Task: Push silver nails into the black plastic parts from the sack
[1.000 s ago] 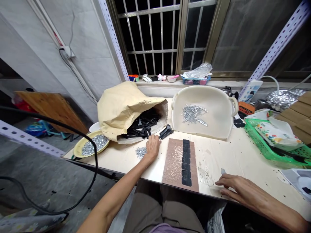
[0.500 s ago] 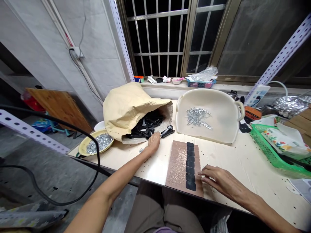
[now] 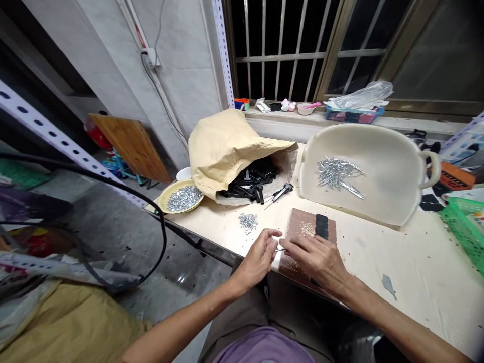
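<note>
Over the near edge of the table, my left hand (image 3: 260,256) and my right hand (image 3: 316,259) meet with fingers pinched. A thin metal pin (image 3: 280,249) shows between their fingertips; its ends are hidden in the fingers. Beneath my right hand lies a brown board (image 3: 329,228) with a row of black rounded pads (image 3: 321,226), partly covered by the hand. Beyond my left hand is a small pile of metal bits (image 3: 248,222). Farther back, a paper sack (image 3: 227,151) lies on its side, its mouth full of black plastic parts (image 3: 255,181).
A yellow bowl (image 3: 162,202) of small metal pieces stands left of the sack. On the right sits a large cream basin (image 3: 389,171) holding metal pins (image 3: 338,174). A green basket (image 3: 461,227) is at the far right. A black cable (image 3: 165,237) loops at the left.
My left hand has come back from the sack's mouth toward me, and my right hand has moved left over the board to meet it. The view has shifted, and the pile of metal bits shows more fully.
</note>
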`<state>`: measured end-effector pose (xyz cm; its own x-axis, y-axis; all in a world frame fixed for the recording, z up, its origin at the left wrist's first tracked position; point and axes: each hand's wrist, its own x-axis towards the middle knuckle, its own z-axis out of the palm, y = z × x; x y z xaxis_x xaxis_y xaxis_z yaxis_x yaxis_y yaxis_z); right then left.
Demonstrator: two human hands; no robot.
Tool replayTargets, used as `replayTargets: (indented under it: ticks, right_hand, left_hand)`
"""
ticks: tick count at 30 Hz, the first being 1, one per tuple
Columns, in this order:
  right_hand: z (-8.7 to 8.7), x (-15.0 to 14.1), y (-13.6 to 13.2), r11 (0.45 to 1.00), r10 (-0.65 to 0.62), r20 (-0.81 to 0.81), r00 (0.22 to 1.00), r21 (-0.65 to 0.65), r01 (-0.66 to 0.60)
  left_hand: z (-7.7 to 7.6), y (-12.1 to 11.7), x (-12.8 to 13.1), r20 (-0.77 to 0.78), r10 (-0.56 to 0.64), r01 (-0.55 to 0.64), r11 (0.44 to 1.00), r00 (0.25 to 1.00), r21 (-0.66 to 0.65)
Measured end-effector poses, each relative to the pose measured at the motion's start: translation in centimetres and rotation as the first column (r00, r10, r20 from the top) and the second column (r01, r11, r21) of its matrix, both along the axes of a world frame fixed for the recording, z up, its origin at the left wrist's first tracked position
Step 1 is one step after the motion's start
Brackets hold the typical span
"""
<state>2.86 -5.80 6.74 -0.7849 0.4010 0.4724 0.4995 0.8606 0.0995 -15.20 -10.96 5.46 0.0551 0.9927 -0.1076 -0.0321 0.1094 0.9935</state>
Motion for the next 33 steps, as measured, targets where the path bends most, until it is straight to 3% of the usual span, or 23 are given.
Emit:
replayTargets:
  ticks: [3,6,8,10,12,14,17,22,26,29,31,33]
  right_hand:
    - [-1.4,-0.5,-1.3,1.0,-0.029,0.067,0.997,-0.008,0.03]
    - [-2.2,-0.5,-1.9,0.995,-0.089,0.062,0.994,-0.03,0.091]
    - [-2.4,-0.3,-2.0,0.99,-0.135,0.055,0.989,-0.035,0.137]
    - [-2.5,-0.1,-2.1,0.984,-0.176,0.046,0.983,-0.027,0.177]
    - [-2.5,0.2,-2.1,0.979,-0.201,0.036,0.979,-0.027,0.202]
    - [-2.5,0.4,-2.3,0.978,-0.202,0.024,0.979,-0.039,0.203]
    - [-2.5,0.5,-2.5,0.98,-0.191,0.011,0.982,-0.058,0.191]
    - [-2.5,0.4,-2.7,0.981,-0.184,0.013,0.983,-0.056,0.184]
    - [-2.5,0.2,-2.8,0.983,-0.169,-0.007,0.986,-0.076,0.168]
    - [-2.6,0.2,-2.8,0.978,-0.183,-0.032,0.983,-0.109,0.179]
    - [-2.6,0.1,-2.7,0.969,-0.216,-0.068,0.974,-0.137,0.205]
    - [-2.4,0.0,-2.5,0.958,-0.246,-0.105,0.963,-0.178,0.226]
  left_hand:
    - [-0.5,-0.9,-1.4,-0.01,-0.042,0.041,0.995,0.999,-0.092]
    - [-1.2,0.2,-4.5,-0.265,0.04,-0.036,0.999,0.964,0.019]
    - [-2.1,1.5,-7.1,-0.514,0.261,-0.154,0.958,0.817,0.243]
    - [-3.3,2.8,-9.6,-0.674,0.39,-0.164,0.913,0.628,0.375]
    - [-4.6,4.0,-11.5,-0.775,0.375,-0.123,0.922,0.509,0.366]
    - [-5.6,4.7,-12.4,-0.834,0.325,-0.073,0.942,0.445,0.328]
    - [-6.3,5.4,-12.5,-0.882,0.27,-0.039,0.96,0.385,0.277]
    - [-6.1,6.2,-11.9,-0.925,0.214,-0.018,0.976,0.315,0.219]
    - [-5.9,6.7,-11.8,-0.94,0.172,-0.018,0.984,0.295,0.175]
    - [-5.8,6.7,-11.9,-0.919,0.21,-0.034,0.977,0.333,0.211]
    - [-5.5,6.6,-11.8,-0.851,0.276,-0.083,0.96,0.446,0.268]
    - [-4.8,6.4,-11.2,-0.684,0.327,-0.193,0.944,0.652,0.267]
